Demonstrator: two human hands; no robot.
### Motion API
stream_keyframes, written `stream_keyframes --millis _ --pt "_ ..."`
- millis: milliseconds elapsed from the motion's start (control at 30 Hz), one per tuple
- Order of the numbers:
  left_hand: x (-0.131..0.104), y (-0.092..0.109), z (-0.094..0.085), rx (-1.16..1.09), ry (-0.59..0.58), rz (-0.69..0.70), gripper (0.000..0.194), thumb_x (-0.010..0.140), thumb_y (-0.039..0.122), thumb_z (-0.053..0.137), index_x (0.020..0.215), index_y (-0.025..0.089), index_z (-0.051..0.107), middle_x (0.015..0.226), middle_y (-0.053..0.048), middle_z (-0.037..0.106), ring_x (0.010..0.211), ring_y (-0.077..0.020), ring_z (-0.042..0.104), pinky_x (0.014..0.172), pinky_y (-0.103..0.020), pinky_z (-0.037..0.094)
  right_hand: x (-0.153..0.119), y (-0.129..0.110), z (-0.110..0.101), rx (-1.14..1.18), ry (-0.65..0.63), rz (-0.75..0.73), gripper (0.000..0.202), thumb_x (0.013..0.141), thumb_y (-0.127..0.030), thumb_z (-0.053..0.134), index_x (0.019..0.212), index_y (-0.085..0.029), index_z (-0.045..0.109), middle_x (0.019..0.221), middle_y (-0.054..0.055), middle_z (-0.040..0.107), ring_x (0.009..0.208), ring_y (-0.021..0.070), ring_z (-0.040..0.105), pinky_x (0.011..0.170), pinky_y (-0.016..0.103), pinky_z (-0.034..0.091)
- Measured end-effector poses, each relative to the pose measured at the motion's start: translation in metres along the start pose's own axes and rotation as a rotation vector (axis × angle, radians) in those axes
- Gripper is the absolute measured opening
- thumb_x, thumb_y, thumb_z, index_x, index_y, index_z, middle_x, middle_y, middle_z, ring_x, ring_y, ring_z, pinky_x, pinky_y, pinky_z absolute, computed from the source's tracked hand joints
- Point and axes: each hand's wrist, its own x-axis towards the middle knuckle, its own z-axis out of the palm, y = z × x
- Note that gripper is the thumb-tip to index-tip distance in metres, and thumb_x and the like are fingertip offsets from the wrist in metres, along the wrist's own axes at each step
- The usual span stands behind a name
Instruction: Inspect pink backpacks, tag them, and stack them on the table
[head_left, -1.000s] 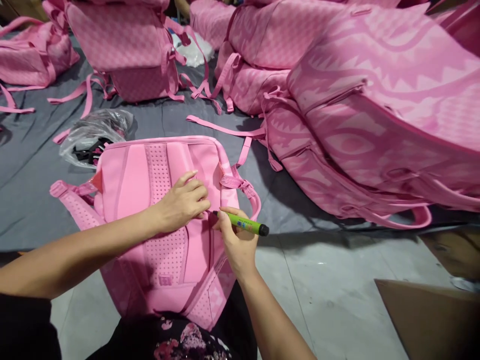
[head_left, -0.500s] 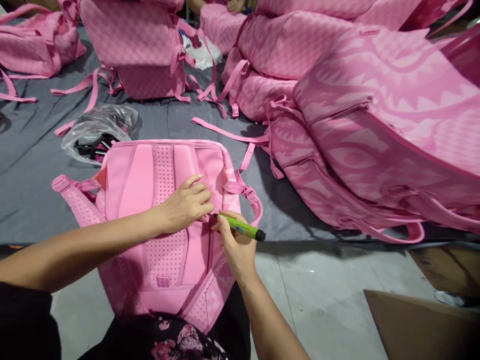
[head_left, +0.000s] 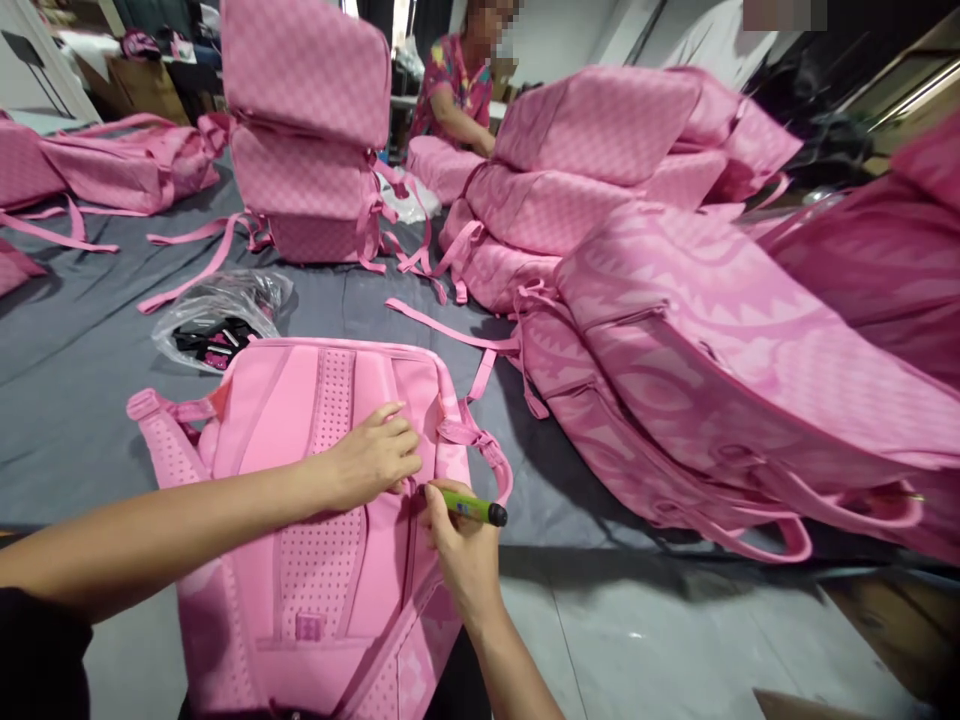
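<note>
A pink backpack (head_left: pixel 300 400) leans on the table edge with its padded back panel and straps facing up. My right hand (head_left: pixel 457 520) holds a green marker (head_left: pixel 469 507) with a black end, its tip side at the seam right of the panel's middle. Just left of it, my left hand (head_left: pixel 379 455) rests on the panel with fingers curled against the pink fabric near that seam. Whatever those fingertips pinch is too small to make out.
Stacked pink backpacks (head_left: pixel 307 170) stand behind, and larger patterned ones (head_left: pixel 675 330) lie at the right. A clear plastic bag (head_left: pixel 217 320) with dark pieces sits behind the backpack. Across the grey table (head_left: pixel 75 400) is another person (head_left: pixel 454 95).
The view has tilted up, showing more of the room and the other person. Both hands keep nearly the same place on the backpack, the marker still in my right hand.
</note>
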Motion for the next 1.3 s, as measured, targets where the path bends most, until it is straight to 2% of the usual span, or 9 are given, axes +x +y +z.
stream_keyframes --millis 200,367,533,700,800,867,967,1133,1300 --pt "0.006 -0.001 -0.009 0.012 -0.058 0.02 0.025 0.077 0.038 0.079 0.084 0.018 0.065 0.087 -0.002 0.065 0.09 -0.0225 0.055 0.107 -0.047 0.034 0.0 -0.007 0.0 -0.027 -0.02 -0.067 0.035 0.086 -0.05 0.064 0.094 -0.016 0.067 0.062 0.002 0.064 0.048 0.0151 0.056 0.044 0.026 0.047" --pt "0.018 -0.011 -0.023 -0.002 -0.168 0.089 0.027 0.075 0.04 0.08 0.082 0.017 0.067 0.087 -0.004 0.069 0.082 -0.0207 0.057 0.081 -0.036 0.042 0.002 -0.004 -0.001 0.0 -0.063 -0.074 0.039 0.086 -0.053 0.063 0.098 -0.016 0.067 0.062 0.002 0.065 0.047 0.0149 0.057 0.042 0.025 0.048" --pt "0.029 -0.024 -0.044 0.007 -0.247 -0.008 0.039 0.063 0.05 0.086 0.069 0.017 0.066 0.069 -0.004 0.069 0.073 -0.0209 0.06 0.076 -0.035 0.04 -0.009 0.001 -0.009 -0.052 -0.037 -0.176 0.039 0.086 -0.05 0.063 0.103 -0.016 0.07 0.07 0.005 0.071 0.055 0.0185 0.066 0.049 0.028 0.055" --pt "0.02 0.0 -0.123 0.009 -0.19 -0.216 0.039 0.072 0.052 0.08 0.062 0.018 0.064 0.059 -0.002 0.064 0.059 -0.0172 0.057 0.059 -0.03 0.031 -0.019 -0.052 -0.025 -0.087 -0.029 -0.56 0.03 0.089 -0.035 0.063 0.116 -0.022 0.071 0.101 0.009 0.077 0.087 0.0222 0.074 0.085 0.038 0.06" --pt "0.011 0.03 -0.179 0.007 -0.164 -0.451 0.045 0.076 0.06 0.073 0.064 0.018 0.064 0.056 -0.001 0.061 0.052 -0.0155 0.052 0.053 -0.029 0.023 -0.025 -0.111 -0.043 -0.156 -0.083 -0.726 0.027 0.088 -0.03 0.066 0.113 -0.026 0.072 0.099 0.006 0.078 0.091 0.0225 0.074 0.089 0.04 0.058" --pt "0.004 0.048 -0.193 -0.067 -0.124 -0.586 0.044 0.078 0.061 0.071 0.067 0.018 0.064 0.057 0.0 0.061 0.052 -0.0146 0.053 0.052 -0.028 0.024 -0.028 -0.139 -0.053 -0.195 -0.162 -0.79 0.027 0.088 -0.029 0.066 0.114 -0.028 0.072 0.098 0.004 0.078 0.091 0.0221 0.073 0.088 0.04 0.058" --pt "-0.011 0.066 -0.168 -0.229 -0.072 -0.607 0.034 0.086 0.051 0.065 0.077 0.018 0.066 0.069 0.0 0.068 0.061 -0.0157 0.06 0.055 -0.027 0.035 -0.029 -0.136 -0.055 -0.273 -0.242 -0.872 0.028 0.09 -0.027 0.064 0.117 -0.029 0.07 0.101 0.003 0.077 0.093 0.0213 0.073 0.086 0.039 0.058" --pt "-0.031 0.077 -0.097 -0.234 -0.052 -0.352 0.014 0.087 0.018 0.064 0.1 0.02 0.068 0.1 -0.004 0.075 0.089 -0.0196 0.069 0.076 -0.03 0.05 -0.015 -0.067 -0.032 -0.394 -0.309 -1.048 0.034 0.092 -0.019 0.054 0.123 -0.026 0.067 0.112 0.007 0.075 0.102 0.0214 0.071 0.089 0.039 0.056" --pt "-0.036 0.047 -0.1 -0.029 0.302 -0.385 0.026 0.092 0.016 0.053 0.115 0.019 0.064 0.115 -0.01 0.07 0.108 -0.0238 0.063 0.093 -0.04 0.05 -0.005 -0.052 -0.017 -0.452 -0.194 -1.078 0.033 0.092 -0.018 0.056 0.124 -0.022 0.064 0.106 0.008 0.075 0.094 0.0208 0.071 0.086 0.037 0.055"
